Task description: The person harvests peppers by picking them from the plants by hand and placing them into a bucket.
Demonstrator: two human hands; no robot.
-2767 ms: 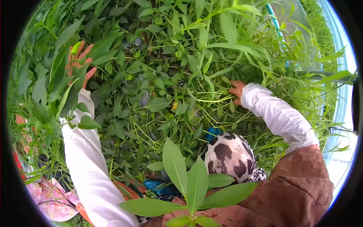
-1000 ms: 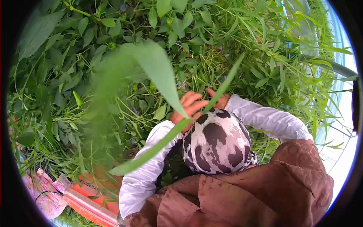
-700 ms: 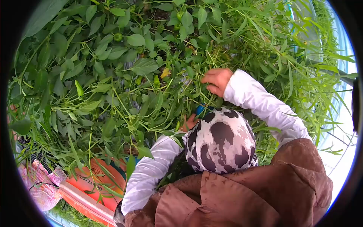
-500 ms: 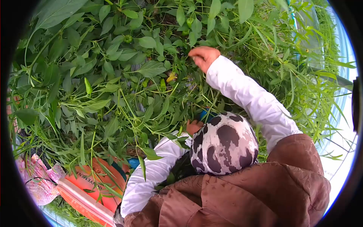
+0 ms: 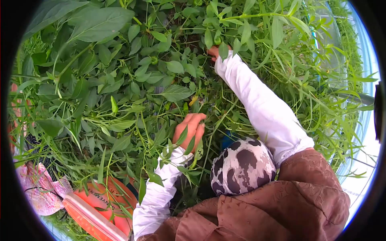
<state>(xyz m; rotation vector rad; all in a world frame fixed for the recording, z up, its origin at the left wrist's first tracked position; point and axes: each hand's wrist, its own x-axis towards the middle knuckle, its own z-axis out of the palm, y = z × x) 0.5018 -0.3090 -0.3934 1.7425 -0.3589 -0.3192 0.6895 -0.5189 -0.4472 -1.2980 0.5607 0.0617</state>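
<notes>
Among dense pepper plants [image 5: 120, 86], my left hand [image 5: 191, 130] reaches in low, fingers bent and somewhat apart, with leaves crossing over it and no held thing showing. Just beyond its fingertips are a small green pepper [image 5: 185, 106] and a yellowish piece [image 5: 194, 99], perhaps a pepper or a leaf. My right hand [image 5: 217, 52] is farther forward, mostly covered by leaves, so its fingers and any contents are hidden. A round green pepper [image 5: 217, 40] hangs beside it. Another long green pepper [image 5: 114, 104] points upward to the left.
An orange container [image 5: 106, 201] with dark lettering stands at lower left, beside pink patterned cloth [image 5: 38, 186]. A spotted, cloth-covered knee [image 5: 243, 166] rises between my arms. Tall grassy weeds [image 5: 301, 84] and translucent sheeting [image 5: 364, 60] line the right side.
My left hand has come up and forward from low beside the knee into the leaves. My right hand has moved forward under the foliage. The view has shifted slightly.
</notes>
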